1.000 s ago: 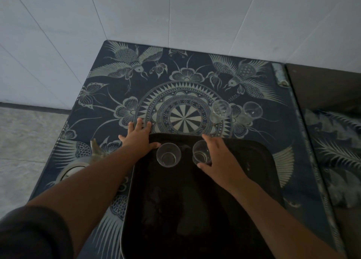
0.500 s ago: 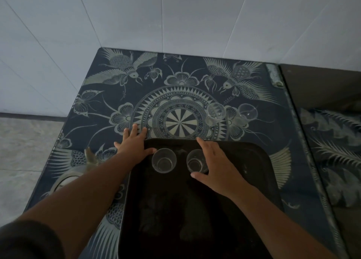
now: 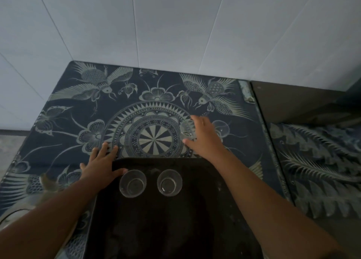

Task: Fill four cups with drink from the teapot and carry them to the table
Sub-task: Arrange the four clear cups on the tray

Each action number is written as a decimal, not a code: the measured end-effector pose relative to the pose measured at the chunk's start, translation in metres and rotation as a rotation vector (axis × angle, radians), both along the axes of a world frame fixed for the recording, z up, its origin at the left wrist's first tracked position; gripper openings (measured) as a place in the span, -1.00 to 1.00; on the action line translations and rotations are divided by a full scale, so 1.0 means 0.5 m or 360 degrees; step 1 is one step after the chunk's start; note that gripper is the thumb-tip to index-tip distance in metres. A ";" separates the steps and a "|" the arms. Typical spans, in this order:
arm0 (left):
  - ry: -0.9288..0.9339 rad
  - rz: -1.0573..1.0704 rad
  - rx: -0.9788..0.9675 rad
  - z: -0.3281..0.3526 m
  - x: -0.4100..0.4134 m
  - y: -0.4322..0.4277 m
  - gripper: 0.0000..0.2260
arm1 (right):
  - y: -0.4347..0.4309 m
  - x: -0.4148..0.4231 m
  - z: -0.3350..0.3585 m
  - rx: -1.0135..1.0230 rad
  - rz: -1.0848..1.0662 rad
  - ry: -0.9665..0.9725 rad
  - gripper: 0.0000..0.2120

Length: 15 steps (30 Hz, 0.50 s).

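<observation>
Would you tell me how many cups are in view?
4. Left cup and right cup stand on the tray; third cup on the cloth by the right hand; fourth cup just right of it. None seems hidden.

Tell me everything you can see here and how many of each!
cups on the tray: 2, clear glass, side by side at its far end
cups on the cloth: 2, clear glass, beyond the tray, the right one partly behind the hand
tray: 1, black, nearest the camera
tablecloth: 1, dark blue with pale birds and flowers, covering the table
metal pot: 1, silvery, blurred, lower left, half hidden by the arm; maybe the teapot
wall tiles: white, behind the table
left hand: 1, flat at the tray's far left corner
right hand: 1, thumb and fingers either side of a cloth cup; grip unclear
</observation>
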<state>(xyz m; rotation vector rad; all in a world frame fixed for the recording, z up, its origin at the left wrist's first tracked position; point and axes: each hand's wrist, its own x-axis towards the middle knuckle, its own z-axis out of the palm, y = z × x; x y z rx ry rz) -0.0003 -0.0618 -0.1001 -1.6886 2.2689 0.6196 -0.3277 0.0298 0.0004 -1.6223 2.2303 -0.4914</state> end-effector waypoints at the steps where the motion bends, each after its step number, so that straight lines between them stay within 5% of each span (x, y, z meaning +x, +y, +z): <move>1: 0.0004 -0.0003 -0.0005 0.001 -0.002 0.000 -0.08 | -0.009 -0.008 -0.007 0.0024 -0.0014 -0.0007 -0.16; 6: 0.0005 0.0005 0.0006 0.006 -0.003 0.002 -0.09 | -0.042 -0.028 -0.037 0.0169 -0.0007 -0.0026 -0.08; 15: -0.0004 0.0008 -0.0012 -0.004 0.002 -0.003 -0.09 | -0.043 -0.034 -0.052 0.0101 0.0004 -0.0046 -0.25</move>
